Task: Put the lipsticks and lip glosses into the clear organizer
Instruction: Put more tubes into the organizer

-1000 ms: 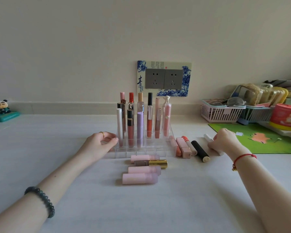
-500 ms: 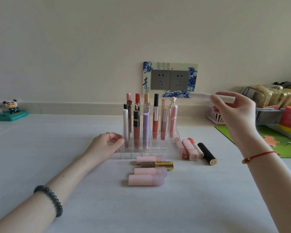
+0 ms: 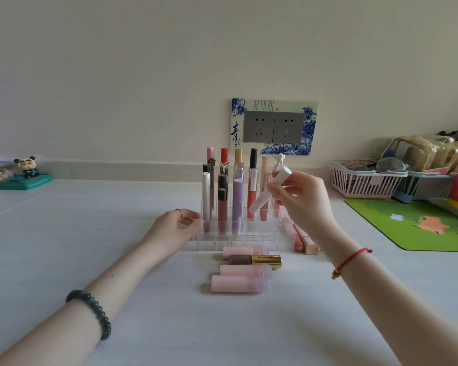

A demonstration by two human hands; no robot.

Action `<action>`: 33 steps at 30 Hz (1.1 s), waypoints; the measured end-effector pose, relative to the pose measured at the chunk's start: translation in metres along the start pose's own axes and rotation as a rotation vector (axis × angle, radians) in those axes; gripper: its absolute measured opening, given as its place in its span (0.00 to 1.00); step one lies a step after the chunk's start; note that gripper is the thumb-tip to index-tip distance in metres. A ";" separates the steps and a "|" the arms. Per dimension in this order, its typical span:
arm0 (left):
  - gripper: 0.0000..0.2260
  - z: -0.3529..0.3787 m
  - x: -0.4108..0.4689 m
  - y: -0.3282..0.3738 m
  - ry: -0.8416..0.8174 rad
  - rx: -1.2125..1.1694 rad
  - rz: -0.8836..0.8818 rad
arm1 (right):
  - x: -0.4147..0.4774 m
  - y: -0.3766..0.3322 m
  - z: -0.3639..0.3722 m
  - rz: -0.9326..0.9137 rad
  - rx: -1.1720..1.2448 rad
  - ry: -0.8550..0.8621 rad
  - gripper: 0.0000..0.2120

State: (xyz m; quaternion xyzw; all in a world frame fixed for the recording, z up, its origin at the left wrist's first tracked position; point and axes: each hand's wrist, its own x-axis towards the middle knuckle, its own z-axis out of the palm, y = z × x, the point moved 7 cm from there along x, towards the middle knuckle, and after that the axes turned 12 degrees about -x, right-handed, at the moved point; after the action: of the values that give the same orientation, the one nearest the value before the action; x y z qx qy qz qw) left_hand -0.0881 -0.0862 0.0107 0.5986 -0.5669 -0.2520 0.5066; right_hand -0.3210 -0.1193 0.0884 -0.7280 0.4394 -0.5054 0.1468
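Pinching a white lip gloss tube (image 3: 261,199), the right hand (image 3: 299,202) holds it slanted over the clear organizer (image 3: 251,241), lower end pointing down-left. The left hand (image 3: 173,228) grips the organizer's left edge.

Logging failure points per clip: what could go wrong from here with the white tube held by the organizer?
1. The right hand holds the white tube tilted, its lower end close to the standing coral gloss; it might knock upright tubes over.
2. The left hand only touches the clear organizer at its left end, so a push could slide it toward the pink tubes lying in front.
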 end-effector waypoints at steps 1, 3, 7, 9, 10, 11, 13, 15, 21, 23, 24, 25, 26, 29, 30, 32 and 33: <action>0.04 0.000 0.000 0.000 0.001 0.001 0.001 | 0.001 -0.002 0.004 -0.026 -0.040 0.012 0.06; 0.04 0.000 0.000 0.000 0.004 0.003 0.001 | 0.003 -0.006 0.010 -0.057 -0.112 0.042 0.07; 0.06 0.000 0.000 0.000 0.007 -0.001 -0.001 | 0.003 -0.007 0.021 -0.080 -0.166 0.039 0.08; 0.04 0.000 0.000 0.000 0.006 0.003 0.002 | 0.001 -0.003 0.027 -0.072 -0.182 0.017 0.07; 0.04 0.000 0.000 0.001 0.003 0.007 0.006 | 0.000 0.000 0.029 -0.061 -0.191 0.007 0.07; 0.04 0.000 0.000 0.001 -0.002 0.013 0.008 | -0.001 0.003 0.031 -0.044 -0.194 -0.002 0.07; 0.04 0.000 -0.001 0.002 -0.007 0.021 0.014 | -0.002 0.007 0.036 -0.017 -0.195 -0.022 0.07; 0.05 0.000 -0.001 0.003 -0.002 0.020 0.020 | -0.003 0.009 0.038 -0.007 -0.200 -0.027 0.08; 0.02 0.001 -0.001 0.004 0.000 0.023 0.029 | -0.004 0.010 0.042 0.001 -0.195 -0.033 0.10; 0.03 0.001 -0.001 0.005 -0.002 0.035 0.032 | -0.005 0.011 0.045 0.006 -0.197 -0.050 0.12; 0.04 0.001 -0.002 0.005 -0.001 0.038 0.030 | -0.005 0.011 0.046 0.012 -0.198 -0.058 0.12; 0.05 0.001 -0.002 0.005 -0.001 0.039 0.026 | -0.005 0.012 0.047 0.020 -0.194 -0.061 0.13; 0.07 0.001 -0.002 0.005 -0.001 0.039 0.021 | -0.005 0.013 0.047 0.029 -0.185 -0.061 0.13; 0.07 0.001 -0.002 0.004 -0.003 0.043 0.018 | -0.007 0.014 0.048 0.046 -0.154 -0.060 0.13; 0.06 0.001 -0.002 0.004 -0.002 0.043 0.019 | -0.007 0.015 0.047 0.049 -0.147 -0.063 0.13; 0.05 0.000 -0.002 0.003 0.001 0.038 0.017 | -0.007 0.015 0.047 0.053 -0.140 -0.066 0.14; 0.06 0.000 -0.001 0.003 0.002 0.037 0.014 | -0.007 0.015 0.047 0.054 -0.137 -0.067 0.14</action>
State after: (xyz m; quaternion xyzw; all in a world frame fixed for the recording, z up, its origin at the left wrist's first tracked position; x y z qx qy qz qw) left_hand -0.0901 -0.0845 0.0130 0.6041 -0.5753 -0.2373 0.4978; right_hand -0.2889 -0.1337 0.0533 -0.7406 0.4874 -0.4454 0.1249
